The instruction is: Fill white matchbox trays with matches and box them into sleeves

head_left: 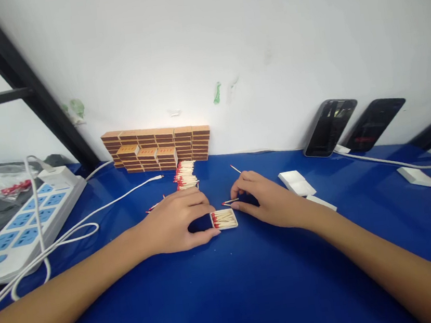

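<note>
You're holding tray [228,227] by L end w/ L hand [179,221], long axis running L-R. R hand [261,198] sitting nearer loose matches [230,201], just beyond tray, heads pointing L; R grip narrow, can't tell if pinching.

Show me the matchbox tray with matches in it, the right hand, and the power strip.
Matchbox tray [229,227]: head view, on its near rim.
Right hand [264,197]: head view, on the back of the hand.
Power strip [24,221]: head view, on its socket face.
</note>
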Tool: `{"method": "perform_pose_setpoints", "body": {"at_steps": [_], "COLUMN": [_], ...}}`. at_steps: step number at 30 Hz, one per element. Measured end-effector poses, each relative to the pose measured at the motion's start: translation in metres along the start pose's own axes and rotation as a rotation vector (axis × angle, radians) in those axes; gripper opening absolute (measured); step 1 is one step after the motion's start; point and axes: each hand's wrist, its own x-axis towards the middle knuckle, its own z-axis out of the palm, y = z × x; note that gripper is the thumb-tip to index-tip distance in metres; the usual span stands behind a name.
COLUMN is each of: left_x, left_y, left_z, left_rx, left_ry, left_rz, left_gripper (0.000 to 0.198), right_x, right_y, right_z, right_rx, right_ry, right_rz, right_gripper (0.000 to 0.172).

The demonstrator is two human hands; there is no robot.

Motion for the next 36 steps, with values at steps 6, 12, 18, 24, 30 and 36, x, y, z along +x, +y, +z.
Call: {"method": "perform_pose_setpoints", "body": {"at_steps": [6, 12, 18, 24, 30, 36], "left_x": [0.0, 0.001, 0.001, -0.001, 0.001, 0.002], "left_y": [-0.002, -0.001, -0.001, -0.001, -0.002, -0.002], "left_z": [0.002, 0.002, 0.001, 0.001, 0.003, 0.0], "left_rx": [0.022, 0.029, 0.026, 0.019, 0.009, 0.015], "left_ry": [-0.005, 0.003, 0.002, 0.001, 0.001, -0.02], "left_rz": [-0.004, -0.004, -0.002, 0.0, -0.004, -0.03], "left_gripper": [0.031, 0.03, 0.03, 0.031, 0.029, 0.029], "right_x": [0.003, -0.003, -0.004, 0.012, 0.035, 0.039], "right_y": [0.0, -0.018, -0.033, 0.017, 0.061, 0.058], "right_z": [0.003, 0.003, 0.017, 0.006, 0.009, 0.011], "right_rx": [-0.033, -0.061, -0.053, -0.136, -0.155, -0.215], "right_ry": [0.012, 0.132, 0.162, 0.451, 0.482, 0.379], "right_rz": [0.013, -0.076, -0.136, 0.118, 0.273, 0.289], "right_gripper": [0.014, 0.008, 0.003, 0.009, 0.017, 0.017]}}
